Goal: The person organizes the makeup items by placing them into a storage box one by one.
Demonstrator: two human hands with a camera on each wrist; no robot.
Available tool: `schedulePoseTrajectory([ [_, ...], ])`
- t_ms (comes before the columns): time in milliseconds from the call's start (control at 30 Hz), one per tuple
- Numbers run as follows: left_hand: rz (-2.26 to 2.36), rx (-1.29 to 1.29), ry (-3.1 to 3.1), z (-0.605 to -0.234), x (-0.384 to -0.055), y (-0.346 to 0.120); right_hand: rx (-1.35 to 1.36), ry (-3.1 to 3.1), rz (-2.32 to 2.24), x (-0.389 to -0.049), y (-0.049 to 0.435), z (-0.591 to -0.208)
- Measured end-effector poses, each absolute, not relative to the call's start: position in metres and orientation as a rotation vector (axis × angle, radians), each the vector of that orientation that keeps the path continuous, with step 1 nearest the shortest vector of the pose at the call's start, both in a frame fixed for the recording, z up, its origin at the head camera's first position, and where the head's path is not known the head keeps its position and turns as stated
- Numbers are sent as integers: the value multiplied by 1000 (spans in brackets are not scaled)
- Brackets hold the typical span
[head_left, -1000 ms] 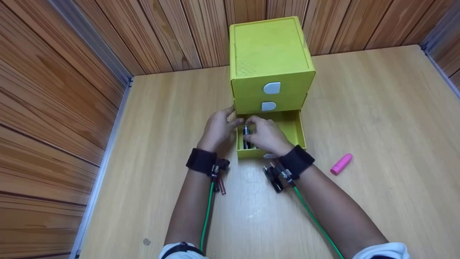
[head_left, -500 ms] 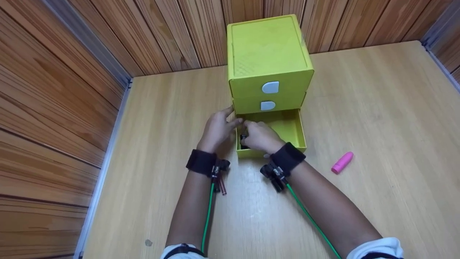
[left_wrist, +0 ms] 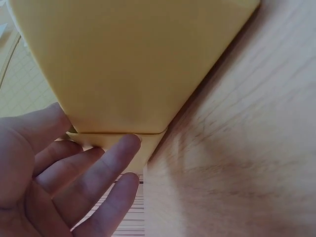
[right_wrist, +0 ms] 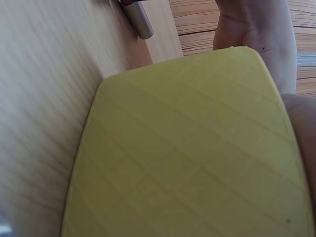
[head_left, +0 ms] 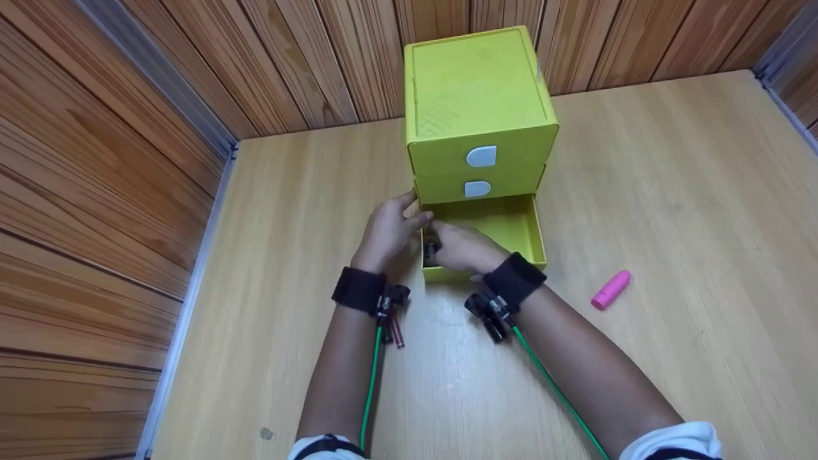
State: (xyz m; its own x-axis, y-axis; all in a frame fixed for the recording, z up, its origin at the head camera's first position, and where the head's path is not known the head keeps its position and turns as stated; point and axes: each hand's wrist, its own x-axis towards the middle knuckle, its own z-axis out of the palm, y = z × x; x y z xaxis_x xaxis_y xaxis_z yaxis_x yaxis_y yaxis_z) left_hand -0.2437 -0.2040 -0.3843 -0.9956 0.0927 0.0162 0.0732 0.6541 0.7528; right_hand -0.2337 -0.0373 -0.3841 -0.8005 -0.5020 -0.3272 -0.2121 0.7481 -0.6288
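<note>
My right hand (head_left: 465, 246) is down in the drawer (head_left: 441, 275) of the yellow box (head_left: 482, 89). A small dark thing (head_left: 431, 250) is just left of those fingers, in the drawer's left part. My hand covers some of it, so I can't tell if the fingers are pinching it. From my right wrist, yellow plastic hides the fingertips. My left hand (head_left: 388, 234) has its fingers apart, at the box's left side. A pink thing (head_left: 611, 290) lies on the tabletop (head_left: 671, 223), well right of my right fingers. A dark red stick (head_left: 397, 331), partly covered, lies behind my left fingers, near that wrist.
</note>
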Motion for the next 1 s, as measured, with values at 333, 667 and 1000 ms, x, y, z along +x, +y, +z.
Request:
schedulePoseTrajectory([
  [333, 1352, 159, 2811, -391, -241, -205, -577, 2503, -785, -232, -35, -387],
  [667, 1361, 120, 2771, -388, -240, -202, -525, 2510, -933, -224, -4, -373],
  [1000, 1354, 101, 2744, -386, -241, -204, -682, 2743, -1127, -200, 37, -367],
])
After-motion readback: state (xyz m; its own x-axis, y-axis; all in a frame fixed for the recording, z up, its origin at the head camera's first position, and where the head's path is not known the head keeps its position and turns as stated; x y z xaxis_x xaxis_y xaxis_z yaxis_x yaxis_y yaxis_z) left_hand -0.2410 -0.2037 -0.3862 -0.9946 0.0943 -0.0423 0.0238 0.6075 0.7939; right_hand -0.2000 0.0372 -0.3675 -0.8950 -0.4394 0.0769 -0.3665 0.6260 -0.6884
